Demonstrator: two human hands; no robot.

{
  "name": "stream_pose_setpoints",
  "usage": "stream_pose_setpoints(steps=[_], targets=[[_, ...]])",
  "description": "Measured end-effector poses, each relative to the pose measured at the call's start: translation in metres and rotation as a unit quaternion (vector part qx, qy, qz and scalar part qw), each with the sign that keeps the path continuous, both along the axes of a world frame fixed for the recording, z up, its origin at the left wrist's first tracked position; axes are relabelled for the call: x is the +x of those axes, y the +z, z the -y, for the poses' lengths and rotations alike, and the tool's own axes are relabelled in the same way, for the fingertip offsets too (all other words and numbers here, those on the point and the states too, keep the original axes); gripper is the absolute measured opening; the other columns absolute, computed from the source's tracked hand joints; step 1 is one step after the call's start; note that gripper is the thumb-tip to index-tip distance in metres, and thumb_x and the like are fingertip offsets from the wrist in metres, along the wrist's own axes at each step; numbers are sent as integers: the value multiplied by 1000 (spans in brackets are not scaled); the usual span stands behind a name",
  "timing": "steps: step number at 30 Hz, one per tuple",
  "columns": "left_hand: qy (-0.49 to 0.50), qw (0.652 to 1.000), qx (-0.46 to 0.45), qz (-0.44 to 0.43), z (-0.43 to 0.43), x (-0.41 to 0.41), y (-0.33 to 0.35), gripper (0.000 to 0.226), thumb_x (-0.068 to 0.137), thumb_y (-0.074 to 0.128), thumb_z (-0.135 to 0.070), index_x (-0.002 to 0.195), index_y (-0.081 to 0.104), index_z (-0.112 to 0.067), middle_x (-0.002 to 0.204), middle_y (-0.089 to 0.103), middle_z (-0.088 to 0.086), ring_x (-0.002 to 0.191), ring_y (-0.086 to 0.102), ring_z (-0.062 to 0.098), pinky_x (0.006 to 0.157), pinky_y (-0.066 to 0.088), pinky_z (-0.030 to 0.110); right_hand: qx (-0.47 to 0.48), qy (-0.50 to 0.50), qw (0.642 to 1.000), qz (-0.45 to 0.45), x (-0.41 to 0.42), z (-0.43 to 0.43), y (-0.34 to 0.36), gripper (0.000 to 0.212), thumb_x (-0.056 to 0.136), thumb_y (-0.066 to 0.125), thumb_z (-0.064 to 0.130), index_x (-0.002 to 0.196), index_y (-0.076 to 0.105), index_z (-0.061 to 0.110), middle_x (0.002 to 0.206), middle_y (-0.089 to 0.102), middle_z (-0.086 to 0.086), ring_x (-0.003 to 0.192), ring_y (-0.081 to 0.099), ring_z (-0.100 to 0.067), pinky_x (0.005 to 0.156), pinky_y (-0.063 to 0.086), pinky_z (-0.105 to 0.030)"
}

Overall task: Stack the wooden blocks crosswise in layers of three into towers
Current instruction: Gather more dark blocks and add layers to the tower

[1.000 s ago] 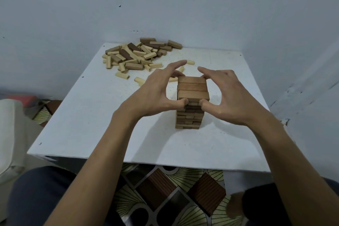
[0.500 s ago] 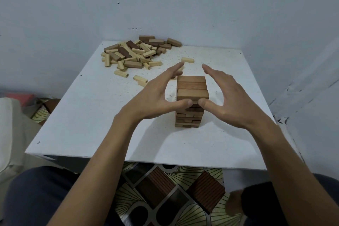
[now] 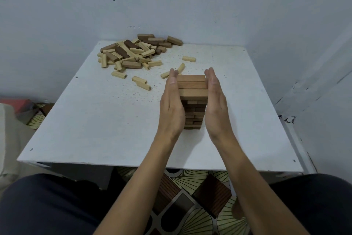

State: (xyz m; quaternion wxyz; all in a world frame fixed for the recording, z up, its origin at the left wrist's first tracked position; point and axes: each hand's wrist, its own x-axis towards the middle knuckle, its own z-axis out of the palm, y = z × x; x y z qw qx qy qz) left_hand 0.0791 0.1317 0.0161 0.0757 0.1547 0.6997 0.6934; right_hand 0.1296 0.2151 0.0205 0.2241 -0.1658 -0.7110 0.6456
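A tower of brown wooden blocks stands right of the middle of the white table, several crosswise layers high, with three blocks lying side by side on top. My left hand lies flat against the tower's left side, fingers straight and pointing away from me. My right hand presses flat against the right side in the same way. The two palms hide the tower's side faces. A pile of loose light and dark blocks lies at the table's far left.
A few single light blocks lie scattered between the pile and the tower, one behind it. White walls close in behind and to the right of the table. A patterned floor and my dark-clothed knees show below the front edge.
Both hands have turned from a thumb-and-finger spread around the top layers to flat palms pressed on the tower's left and right sides. The camera view has tipped slightly.
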Motion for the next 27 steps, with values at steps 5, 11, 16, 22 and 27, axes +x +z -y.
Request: stream_pose_setpoints(steps=[5, 11, 16, 22, 27], targets=[[-8, 1000, 0, 5, -3, 1, -2, 55, 107, 15, -49, 156, 29, -28, 156, 37, -15, 141, 31, -4, 120, 25, 25, -8, 13, 1000, 1, -1, 3, -5, 60, 102, 20, 51, 157, 22, 29, 161, 24, 17, 128, 26, 25, 91, 21, 10], [2, 1000, 0, -3, -5, 0, -6, 62, 102, 14, -56, 155, 31, -28, 156, 37, -10, 143, 32, 1, 120, 28, 34, -13, 11, 1000, -3, -2, 3, -12, 53, 106, 20, 43, 157, 22, 29, 157, 26, 20, 111, 23, 41, 87, 22, 10], [5, 1000, 13, 6, -7, 0, -6, 58, 104, 14, -53, 153, 35, -28, 157, 38, -5, 144, 33, 6, 120, 29, 37, -21, 12, 1000, -4, -2, 2, -15, 50, 108, 21, 39, 157, 22, 28, 153, 28, 21, 106, 25, 43, 84, 23, 11], [-5, 1000, 8, 7, -6, -1, -7, 58, 105, 12, -50, 155, 31, -27, 157, 36, -7, 143, 33, 4, 118, 30, 28, -21, 10, 1000, -6, -3, 2, -16, 51, 107, 21, 41, 157, 22, 29, 158, 26, 17, 110, 25, 41, 86, 24, 10], [-9, 1000, 13, 6, -7, -1, -9, 68, 100, 12, -61, 157, 26, -27, 159, 34, -5, 145, 31, 6, 121, 28, 33, -18, 8, 1000, -4, -4, 2, -17, 51, 107, 21, 41, 157, 22, 30, 158, 26, 18, 109, 24, 41, 85, 23, 10]])
